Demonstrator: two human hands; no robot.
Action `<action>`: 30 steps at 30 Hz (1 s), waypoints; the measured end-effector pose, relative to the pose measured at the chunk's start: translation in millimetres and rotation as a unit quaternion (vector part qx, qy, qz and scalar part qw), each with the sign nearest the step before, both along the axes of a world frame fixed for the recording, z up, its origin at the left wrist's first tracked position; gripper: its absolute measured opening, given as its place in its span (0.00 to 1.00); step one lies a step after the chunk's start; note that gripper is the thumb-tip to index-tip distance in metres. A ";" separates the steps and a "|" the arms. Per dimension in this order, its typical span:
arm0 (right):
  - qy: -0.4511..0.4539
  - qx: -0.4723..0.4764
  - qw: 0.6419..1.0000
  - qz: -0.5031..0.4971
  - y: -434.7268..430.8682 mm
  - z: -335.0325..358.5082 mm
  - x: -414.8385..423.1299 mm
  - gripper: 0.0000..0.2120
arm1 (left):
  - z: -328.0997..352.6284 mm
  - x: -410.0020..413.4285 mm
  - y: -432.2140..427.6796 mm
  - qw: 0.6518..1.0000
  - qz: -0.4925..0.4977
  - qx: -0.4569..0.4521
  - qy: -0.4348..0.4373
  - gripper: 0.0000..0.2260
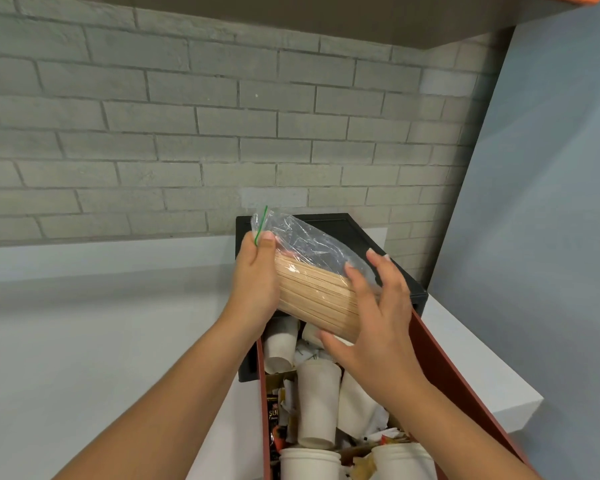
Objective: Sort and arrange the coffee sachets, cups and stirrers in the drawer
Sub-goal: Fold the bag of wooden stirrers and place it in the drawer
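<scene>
Fingers of my left hand (253, 282) curled round upper end of stirrer bag (312, 292), thumb pinching plastic. Fingers of my right hand (374, 327) spread wide, tips touching bag's lower end, not closed on it. Brick wall (187, 133) behind. White surface (84, 341) stretches wide to left; its edge falls away right of drawer. Black unit (343, 230) stands at wall. Red-brown drawer (465, 382) pulled out toward me, bag held above its back end. White cups (317, 403) jumbled inside, dark sachets (274, 420) along left wall. Green tie (261, 225) at bag mouth.
</scene>
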State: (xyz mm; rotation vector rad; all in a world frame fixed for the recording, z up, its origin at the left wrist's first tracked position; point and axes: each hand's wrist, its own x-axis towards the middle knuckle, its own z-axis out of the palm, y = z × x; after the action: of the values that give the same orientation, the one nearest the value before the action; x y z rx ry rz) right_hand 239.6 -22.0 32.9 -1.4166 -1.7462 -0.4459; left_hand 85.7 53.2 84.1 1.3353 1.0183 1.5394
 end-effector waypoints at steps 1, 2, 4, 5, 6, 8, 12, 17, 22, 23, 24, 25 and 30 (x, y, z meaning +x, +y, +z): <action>-0.056 0.010 0.998 -0.040 -0.8 2.4 0.2 0.46 | -0.5 0.9 -0.1 1.000 0.007 0.005 0.002 0.12; -0.102 0.012 0.993 -0.062 -1.3 4.1 -0.4 0.46 | -0.8 2.3 -0.7 1.000 0.010 0.010 0.001 0.11; -0.161 0.004 0.984 -0.078 -1.3 4.2 -2.7 0.47 | -0.8 6.8 -2.4 1.000 0.008 0.014 -0.006 0.10; -0.171 -0.001 0.982 -0.081 -0.8 2.9 -3.7 0.47 | -0.9 9.3 -3.5 1.000 0.005 0.012 -0.012 0.09; -0.170 -0.003 0.982 -0.082 0.2 1.7 -4.0 0.47 | -1.1 11.4 -5.1 1.000 0.000 0.011 -0.022 0.09; -0.157 -0.002 0.984 -0.083 2.6 1.1 -2.5 0.46 | -3.0 14.5 -8.3 0.999 -0.008 0.005 -0.034 0.09; -0.148 -0.011 0.985 -0.085 6.9 6.3 4.9 0.42 | -6.0 14.2 -11.4 0.999 -0.025 -0.024 -0.039 0.09; -0.165 -0.011 0.982 -0.088 13.1 11.7 22.9 0.36 | -8.1 -0.1 -3.9 0.994 -0.013 0.057 0.090 0.12; -0.154 -0.037 0.984 -0.082 11.3 8.0 29.9 0.34 | -8.6 -12.4 2.8 0.970 0.046 0.153 0.184 0.17; -0.150 -0.043 0.985 -0.077 9.9 6.7 30.4 0.35 | -7.3 -13.7 4.8 0.970 0.051 0.153 0.184 0.17; -0.146 -0.048 0.986 -0.069 8.7 5.6 30.8 0.35 | -5.4 -14.3 6.3 0.971 0.051 0.148 0.181 0.18; -0.143 -0.050 0.986 -0.062 6.9 4.5 30.7 0.36 | -4.1 -14.9 8.3 0.973 0.048 0.142 0.176 0.20; -0.102 -0.086 0.990 -0.038 -1.3 7.1 30.4 0.36 | 10.3 -17.9 11.7 0.986 0.006 0.110 0.124 0.21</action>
State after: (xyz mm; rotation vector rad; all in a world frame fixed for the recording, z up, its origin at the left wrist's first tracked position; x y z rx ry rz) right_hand 269.9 -23.3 40.0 -1.6118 -1.9359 -0.5056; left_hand 67.9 64.9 94.3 1.7101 1.0301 1.5569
